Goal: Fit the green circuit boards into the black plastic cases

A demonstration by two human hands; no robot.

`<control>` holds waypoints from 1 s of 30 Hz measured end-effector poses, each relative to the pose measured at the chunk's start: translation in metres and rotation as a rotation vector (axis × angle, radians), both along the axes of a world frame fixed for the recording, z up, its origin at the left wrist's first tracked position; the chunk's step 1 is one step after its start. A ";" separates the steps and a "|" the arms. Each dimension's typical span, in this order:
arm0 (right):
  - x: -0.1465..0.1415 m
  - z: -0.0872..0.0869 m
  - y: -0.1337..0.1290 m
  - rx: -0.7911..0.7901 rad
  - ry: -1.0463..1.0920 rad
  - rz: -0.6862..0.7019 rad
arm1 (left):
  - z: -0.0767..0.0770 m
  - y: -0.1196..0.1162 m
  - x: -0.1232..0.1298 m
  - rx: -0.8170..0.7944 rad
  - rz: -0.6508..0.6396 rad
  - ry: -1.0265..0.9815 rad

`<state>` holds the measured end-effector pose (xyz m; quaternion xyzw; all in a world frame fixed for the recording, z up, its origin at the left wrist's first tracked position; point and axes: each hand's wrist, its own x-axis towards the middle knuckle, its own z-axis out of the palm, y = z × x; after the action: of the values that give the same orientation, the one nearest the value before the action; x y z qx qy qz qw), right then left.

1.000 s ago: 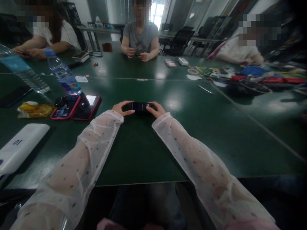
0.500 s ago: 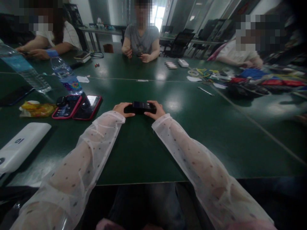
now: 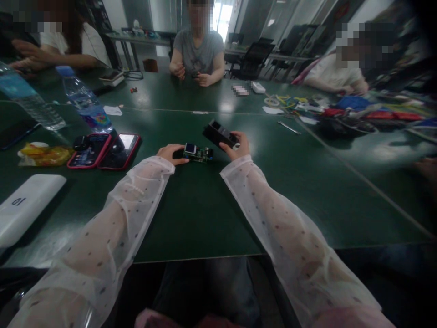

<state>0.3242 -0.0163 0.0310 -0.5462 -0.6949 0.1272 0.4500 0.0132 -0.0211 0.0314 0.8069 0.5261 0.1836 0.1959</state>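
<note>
Between the thumb and fingers of my left hand is the left end of a green circuit board. The board carries a small square screen and several parts. My right hand grips a black plastic cover by its right end. The cover is tilted and held up and to the right of the board, apart from it. An opening shows near its far end. Both hands are over the green table, and sheer dotted sleeves cover my forearms.
To the left are two red-cased phones, a yellow packet, a white power bank and water bottles. Cables and bags pile up at the right, near a thin metal tool. Co-workers sit around, one person opposite.
My right hand has lifted the black cover away, up and to the right, exposing the circuit board. My left hand has stayed near its place. The view has shifted slightly.
</note>
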 end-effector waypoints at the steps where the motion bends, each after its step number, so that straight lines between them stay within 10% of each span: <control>1: 0.004 0.000 -0.002 -0.013 -0.017 -0.056 | 0.001 0.000 0.000 -0.006 -0.001 0.002; 13: 0.019 -0.026 0.016 -0.184 -0.070 -0.253 | 0.005 -0.001 0.000 -0.040 -0.013 0.004; 30: 0.012 -0.007 -0.003 -0.223 -0.234 -0.293 | -0.002 0.003 -0.002 -0.003 -0.025 0.009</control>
<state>0.3357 -0.0194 0.0240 -0.6988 -0.6373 0.0725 0.3166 0.0110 -0.0186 0.0295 0.8140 0.5172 0.1765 0.1970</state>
